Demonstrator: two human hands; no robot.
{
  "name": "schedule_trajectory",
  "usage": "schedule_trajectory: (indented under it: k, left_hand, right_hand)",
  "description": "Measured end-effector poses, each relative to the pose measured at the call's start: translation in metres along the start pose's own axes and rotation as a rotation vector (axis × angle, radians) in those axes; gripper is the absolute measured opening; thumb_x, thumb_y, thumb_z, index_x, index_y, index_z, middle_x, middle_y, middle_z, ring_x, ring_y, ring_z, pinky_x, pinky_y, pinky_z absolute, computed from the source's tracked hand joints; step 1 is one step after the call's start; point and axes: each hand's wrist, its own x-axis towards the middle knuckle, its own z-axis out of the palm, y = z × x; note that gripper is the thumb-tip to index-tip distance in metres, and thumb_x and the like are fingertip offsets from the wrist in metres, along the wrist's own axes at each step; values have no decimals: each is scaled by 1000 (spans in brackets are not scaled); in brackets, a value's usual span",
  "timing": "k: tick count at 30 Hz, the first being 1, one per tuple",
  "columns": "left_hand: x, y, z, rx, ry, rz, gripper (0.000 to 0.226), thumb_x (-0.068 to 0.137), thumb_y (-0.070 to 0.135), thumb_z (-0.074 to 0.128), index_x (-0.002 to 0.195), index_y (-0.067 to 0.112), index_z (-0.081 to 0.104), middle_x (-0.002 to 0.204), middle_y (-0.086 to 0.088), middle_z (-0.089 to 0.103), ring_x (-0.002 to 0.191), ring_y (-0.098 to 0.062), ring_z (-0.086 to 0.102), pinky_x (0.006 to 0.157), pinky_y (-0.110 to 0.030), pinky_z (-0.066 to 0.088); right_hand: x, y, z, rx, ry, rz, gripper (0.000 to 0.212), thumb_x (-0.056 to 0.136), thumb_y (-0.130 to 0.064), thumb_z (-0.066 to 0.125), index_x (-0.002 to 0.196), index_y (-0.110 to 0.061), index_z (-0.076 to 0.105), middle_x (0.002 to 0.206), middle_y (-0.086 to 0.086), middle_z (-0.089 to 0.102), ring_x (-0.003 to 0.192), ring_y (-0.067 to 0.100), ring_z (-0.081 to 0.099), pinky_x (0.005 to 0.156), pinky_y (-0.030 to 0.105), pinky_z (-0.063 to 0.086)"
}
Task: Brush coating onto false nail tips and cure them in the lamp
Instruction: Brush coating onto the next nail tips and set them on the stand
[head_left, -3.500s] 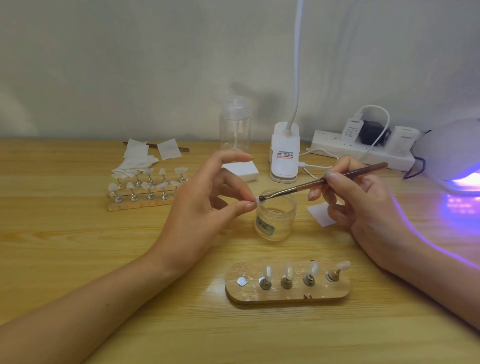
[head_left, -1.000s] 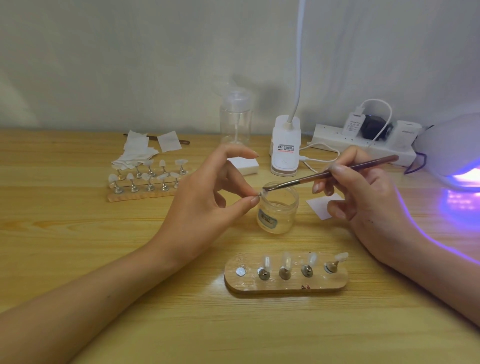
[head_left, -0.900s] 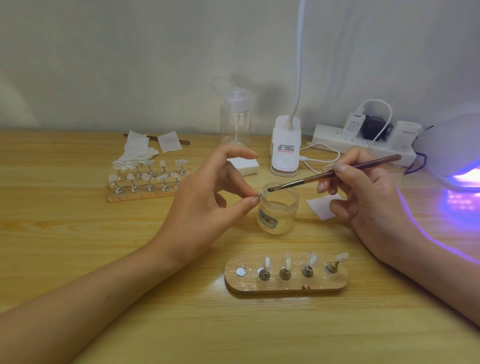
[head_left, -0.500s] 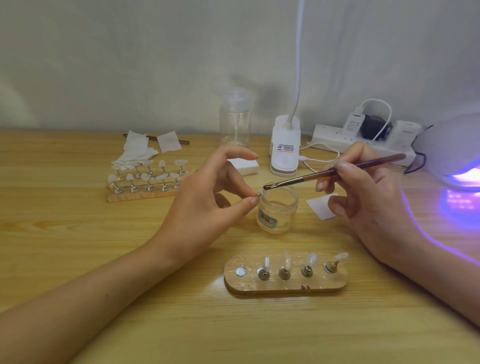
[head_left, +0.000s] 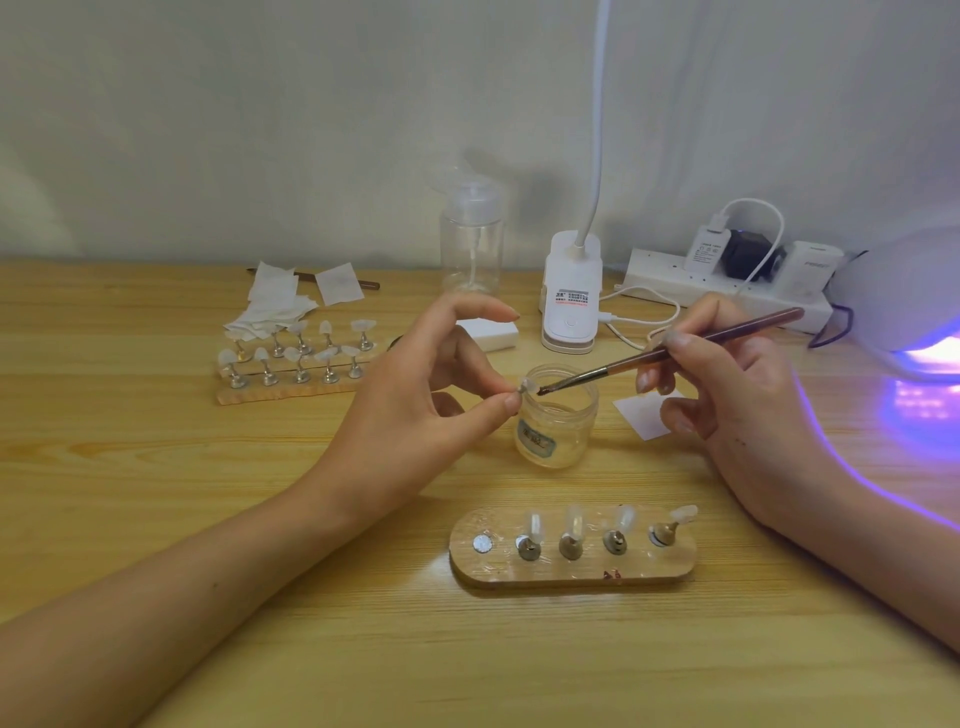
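One false nail tip (head_left: 529, 385) in play, pinched between thumb and forefinger of the left hand (head_left: 415, 410), other fingers fanned loose. Held just over the 9 o'clock rim of the open jar (head_left: 558, 421). Right hand (head_left: 737, 395) curled pen-style round the brush (head_left: 670, 351), long axis running from bristles at 8 o'clock up to handle end at 2 o'clock. Bristles just beside the tip on its 3 o'clock side; touching or not, cannot tell. Probably a short stroke toward 9 o'clock along that axis, left hand steadying. At 6 o'clock from the jar, the near stand (head_left: 571, 569) with four tips mounted and one bare spot at its 9 o'clock end. Curing lamp (head_left: 904, 291) glowing violet out at 3 o'clock. Jar label, red-and-black sticker on the clip light (head_left: 571, 299), lettering on the plugs: too small to read.
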Motion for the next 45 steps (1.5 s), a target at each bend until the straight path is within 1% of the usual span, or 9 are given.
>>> schedule_trajectory:
  k: [3,8,11,14,19,25,29,41,45]
  left_hand:
    - [0,0,0,1,-4,0,48,86,5,77,124,29,56,78,9,65,88,-13,71,60,-24,52]
    - [0,0,0,6,-3,-4,48,87,7,77,124,28,56,78,8,65,88,-13,71,59,-30,52]
    - [0,0,0,5,-6,-1,48,87,6,76,124,27,57,78,8,65,87,-12,71,59,-34,52]
    - [0,0,0,7,-8,2,48,87,5,76,125,28,56,78,9,65,87,-11,70,56,-26,50]
    - [1,-1,0,-2,-8,0,48,87,7,76,125,28,56,78,8,66,87,-11,70,57,-22,48]
    - [1,-1,0,-6,-8,13,49,87,6,76,126,28,56,79,9,66,87,-11,70,57,-22,47]
    - [1,-1,-1,0,-13,23,48,88,5,75,126,27,56,79,10,65,87,-11,70,57,-22,48]
    - [0,0,-1,38,-9,45,47,88,6,75,126,26,56,81,10,66,89,-11,70,59,-26,51]
    - [0,0,-1,48,-5,49,45,88,5,75,123,26,58,82,10,67,90,-15,70,62,-24,50]
  right_hand:
    - [0,-2,2,44,-24,-41,20,89,-19,53,73,-29,57,67,-2,64,69,10,58,43,18,37]
    - [-1,0,1,-7,-28,-18,9,89,-19,54,81,-17,51,67,0,64,69,12,56,43,18,37]
    - [-1,-1,0,6,5,-13,12,88,-19,53,77,-21,53,65,-1,62,67,10,55,42,18,36]
    - [0,-3,2,45,-40,-53,22,90,-18,52,72,-30,57,68,-3,64,69,10,57,43,17,37]
    - [-1,0,1,-16,-24,-15,12,90,-21,55,78,-22,54,69,3,66,69,12,54,44,18,37]
    - [0,-1,1,28,-31,-72,19,90,-20,55,74,-30,58,69,0,66,69,12,57,44,17,36]
    - [-1,0,2,5,-66,-69,15,92,-19,54,78,-25,56,71,1,66,71,12,57,44,18,38]
    - [-1,0,0,-44,-11,-40,9,90,-19,56,81,-18,53,68,2,64,67,11,58,43,18,37]
    - [0,-2,0,18,-5,-78,15,86,-27,61,72,-33,59,68,-2,64,67,10,58,43,17,36]
